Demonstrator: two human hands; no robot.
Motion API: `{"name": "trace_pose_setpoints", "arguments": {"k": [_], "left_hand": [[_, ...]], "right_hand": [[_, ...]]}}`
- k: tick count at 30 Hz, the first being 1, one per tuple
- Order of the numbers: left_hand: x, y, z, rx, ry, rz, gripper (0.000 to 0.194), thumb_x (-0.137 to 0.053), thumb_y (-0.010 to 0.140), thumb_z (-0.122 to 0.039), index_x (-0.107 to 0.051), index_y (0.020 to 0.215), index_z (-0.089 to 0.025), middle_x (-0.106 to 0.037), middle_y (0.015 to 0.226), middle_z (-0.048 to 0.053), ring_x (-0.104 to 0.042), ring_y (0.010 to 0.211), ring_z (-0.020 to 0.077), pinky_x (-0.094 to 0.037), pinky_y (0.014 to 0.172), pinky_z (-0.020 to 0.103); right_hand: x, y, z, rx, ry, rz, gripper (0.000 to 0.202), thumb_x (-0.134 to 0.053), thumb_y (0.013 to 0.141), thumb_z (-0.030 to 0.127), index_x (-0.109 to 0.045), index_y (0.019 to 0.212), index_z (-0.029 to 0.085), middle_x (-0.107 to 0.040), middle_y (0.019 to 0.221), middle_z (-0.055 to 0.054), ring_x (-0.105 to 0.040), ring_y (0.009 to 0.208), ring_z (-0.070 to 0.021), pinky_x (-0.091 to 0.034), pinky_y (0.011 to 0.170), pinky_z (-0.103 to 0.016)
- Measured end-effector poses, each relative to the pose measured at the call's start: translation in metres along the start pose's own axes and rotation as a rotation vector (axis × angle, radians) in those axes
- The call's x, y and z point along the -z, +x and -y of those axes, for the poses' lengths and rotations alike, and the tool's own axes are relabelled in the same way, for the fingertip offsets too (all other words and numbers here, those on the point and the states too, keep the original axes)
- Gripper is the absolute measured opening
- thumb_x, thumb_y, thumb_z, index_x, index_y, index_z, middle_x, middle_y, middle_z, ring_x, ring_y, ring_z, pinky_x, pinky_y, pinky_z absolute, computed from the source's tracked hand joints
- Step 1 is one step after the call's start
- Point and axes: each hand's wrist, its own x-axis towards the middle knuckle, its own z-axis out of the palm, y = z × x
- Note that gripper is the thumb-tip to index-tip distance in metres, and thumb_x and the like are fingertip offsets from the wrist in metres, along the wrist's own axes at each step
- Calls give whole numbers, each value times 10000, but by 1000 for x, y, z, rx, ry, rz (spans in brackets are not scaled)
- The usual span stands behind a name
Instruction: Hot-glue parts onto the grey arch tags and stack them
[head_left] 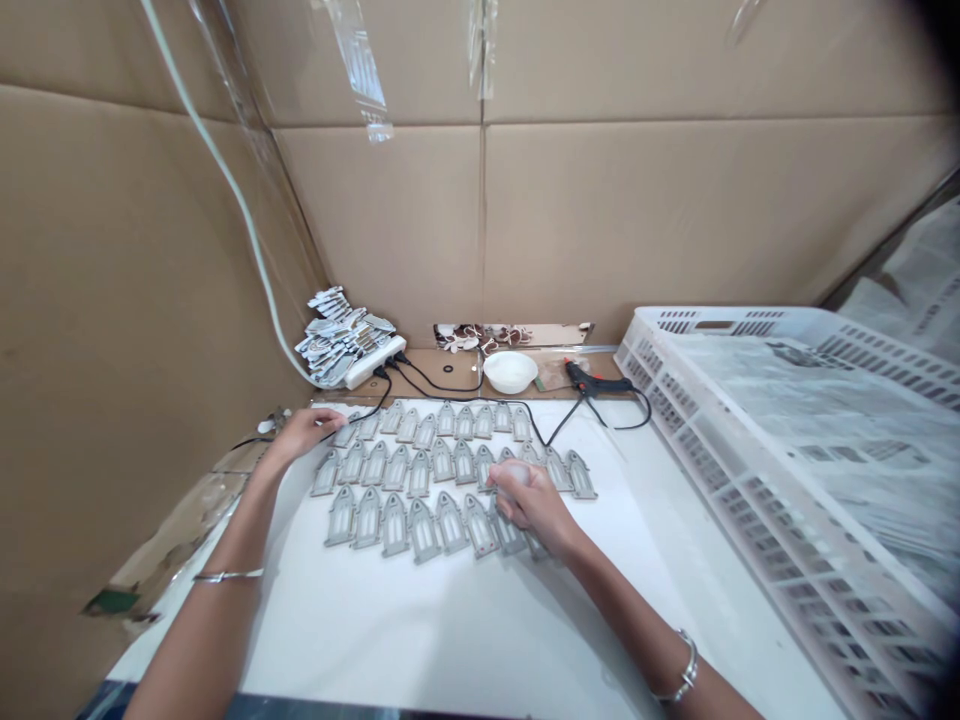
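Three rows of small grey arched window-shaped pieces [424,530] lie on a white sheet [360,620]. Over the right part of the front two rows, my right hand [532,505] is closed round a small whitish translucent thing [514,472]; its kind is not clear, and its lower end is hidden by the fingers. The hand covers some of the grey pieces beneath it. At the left end of the back row, my left hand [311,432] has its fingers stretched out, the tips at a grey piece [345,434].
A white bowl [511,372] and a black glue gun [596,380] lie behind the rows. Black cords run to a white power strip [375,362] beside a heap of white-edged pieces [337,335]. To the right stands a white plastic crate [720,500]. Cardboard walls [600,220] enclose the table.
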Motion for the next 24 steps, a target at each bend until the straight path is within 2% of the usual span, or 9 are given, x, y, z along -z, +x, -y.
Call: {"name": "trace_pose_setpoints", "arguments": {"k": [9,16,24], "left_hand": [[-3,0,-4,-31,57,-7,627,-637,558,-798,-747,696,-196,-787,854,122,-701,873,329,-527,861,400],[0,-3,-6,-59,97,-14,565,-624,642,-727,-755,761,-191,-785,892,117,-696,875,321,-521,868,388],[-4,-6,-18,-71,81,43,544,-607,663,-702,-746,780,-189,-777,873,107,-695,865,313,-529,862,393]], "right_hand": [[0,-1,2,-5,-11,-2,356,-620,867,531,-596,791,184,-451,454,72,-255,365,-51,-124,392,-214],[-2,-2,2,-7,-9,-8,358,-623,862,537,-589,787,189,-443,449,72,-250,363,-53,-121,397,-218],[0,-1,2,-15,-29,2,386,-619,859,561,-596,797,181,-453,448,71,-262,361,-47,-133,388,-202]]}}
